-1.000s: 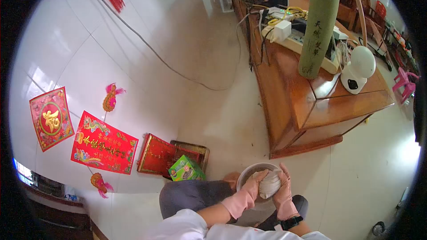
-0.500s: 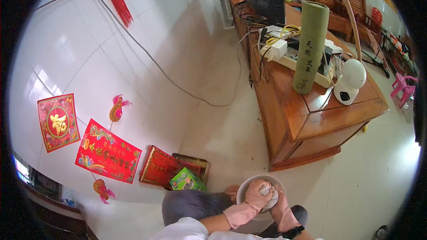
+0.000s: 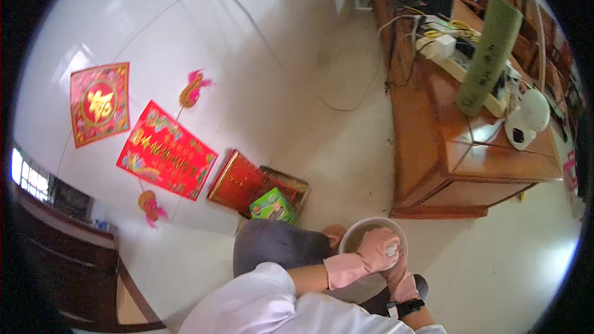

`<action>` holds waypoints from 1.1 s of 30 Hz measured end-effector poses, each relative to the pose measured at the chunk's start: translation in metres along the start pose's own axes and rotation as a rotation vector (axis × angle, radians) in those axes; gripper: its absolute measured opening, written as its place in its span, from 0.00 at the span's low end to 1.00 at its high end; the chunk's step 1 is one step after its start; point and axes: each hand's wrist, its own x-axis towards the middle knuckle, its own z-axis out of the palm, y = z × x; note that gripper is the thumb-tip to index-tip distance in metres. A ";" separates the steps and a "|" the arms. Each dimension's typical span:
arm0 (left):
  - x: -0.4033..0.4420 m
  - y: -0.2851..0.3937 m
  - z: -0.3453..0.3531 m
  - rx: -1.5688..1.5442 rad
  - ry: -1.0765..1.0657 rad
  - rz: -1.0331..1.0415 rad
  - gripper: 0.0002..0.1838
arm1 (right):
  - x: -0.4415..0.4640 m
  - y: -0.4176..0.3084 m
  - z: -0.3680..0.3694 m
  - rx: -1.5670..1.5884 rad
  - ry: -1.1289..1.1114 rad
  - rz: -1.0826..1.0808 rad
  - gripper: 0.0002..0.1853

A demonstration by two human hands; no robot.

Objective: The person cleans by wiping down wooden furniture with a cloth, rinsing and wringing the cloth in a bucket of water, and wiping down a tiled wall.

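Both my hands wear pink rubber gloves and are over a white bucket [image 3: 348, 235] on the floor between my legs. My left hand [image 3: 376, 250] is closed round a bunched white cloth [image 3: 391, 249], of which only a small part shows between the fingers. My right hand [image 3: 401, 267] is pressed against the same bundle from the right and lower side, its fingers largely hidden behind the left glove. Inside the bucket, greyish-brown contents show beside the left glove.
A wooden cabinet [image 3: 427, 167] stands ahead to the right, bearing a green cylinder [image 3: 492, 55], a white camera [image 3: 529, 117] and a power strip [image 3: 455, 68]. A green box [image 3: 272, 206] and a red box [image 3: 238, 180] lie left of the bucket, near the tiled wall.
My view has shifted, so the room sits differently in the picture. My left hand has turned over the bundle, covering more of the cloth.
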 end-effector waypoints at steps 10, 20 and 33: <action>-0.002 0.029 -0.018 0.202 -0.017 -0.036 0.18 | 0.000 0.006 -0.006 -0.234 -0.066 -0.034 0.27; 0.007 0.036 -0.026 0.111 -0.228 0.263 0.13 | -0.016 -0.015 0.022 -0.286 -0.072 0.055 0.23; -0.011 0.054 -0.030 0.123 -0.051 0.794 0.09 | -0.016 -0.063 0.089 -0.395 -0.306 0.534 0.20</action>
